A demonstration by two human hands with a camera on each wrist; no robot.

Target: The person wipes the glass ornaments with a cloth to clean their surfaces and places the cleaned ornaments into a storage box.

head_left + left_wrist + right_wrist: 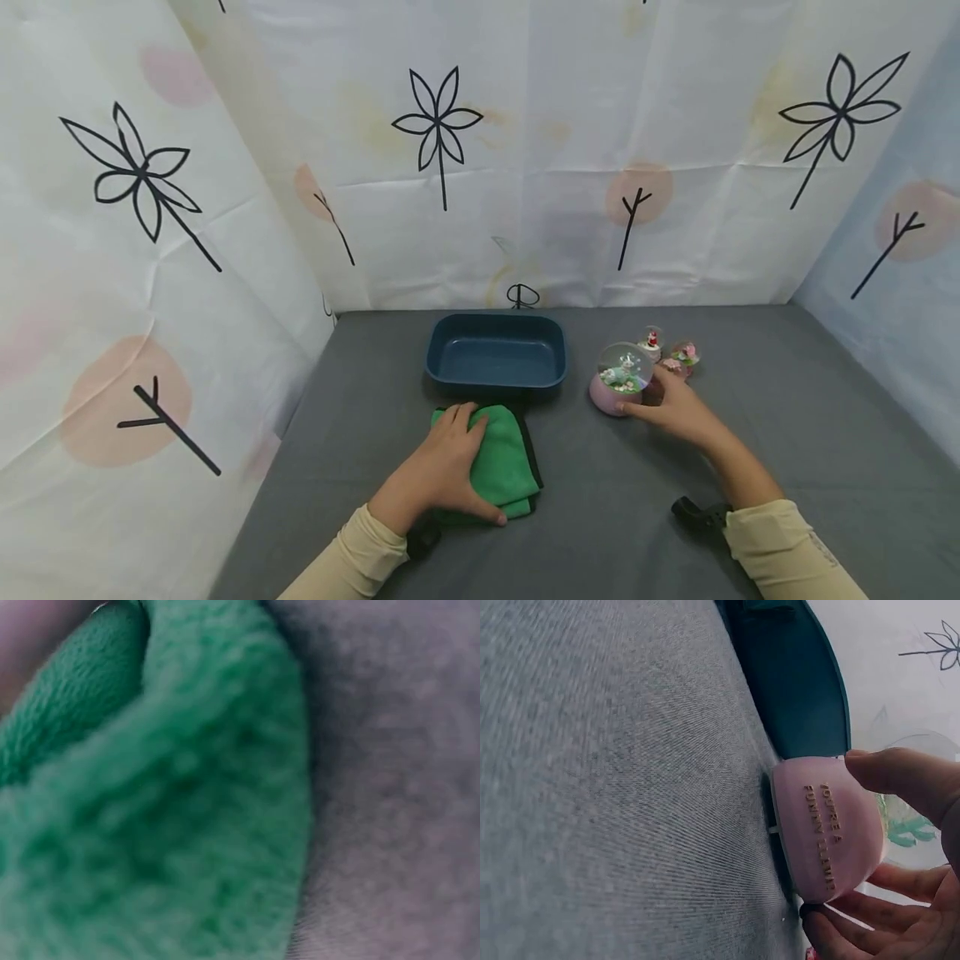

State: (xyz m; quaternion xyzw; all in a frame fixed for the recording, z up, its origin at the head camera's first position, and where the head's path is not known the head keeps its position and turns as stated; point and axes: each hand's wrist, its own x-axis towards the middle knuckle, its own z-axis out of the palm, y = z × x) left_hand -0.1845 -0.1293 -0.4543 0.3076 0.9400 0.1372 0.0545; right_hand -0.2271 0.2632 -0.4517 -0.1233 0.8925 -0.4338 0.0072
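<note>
My right hand (678, 407) grips a snow globe (621, 375) by its sides, thumb on one side and fingers on the other. It has a clear dome with a small figure on green inside, and a pink base. In the right wrist view, raised gold letters run across the base (826, 829), close to the tabletop. My left hand (442, 467) rests on a folded green cloth (504, 454) with dark edging, its thumb and fingers spread. The cloth (195, 795) fills much of the left wrist view, blurred, with part of a finger at the upper left.
Beyond the green cloth stands a dark blue rectangular bin (497, 385). Smaller snow globes (684, 353) stand behind the right hand, partly hidden. A grey cloth covers the table (592, 517), and printed white curtains (540, 233) hang along the back and sides.
</note>
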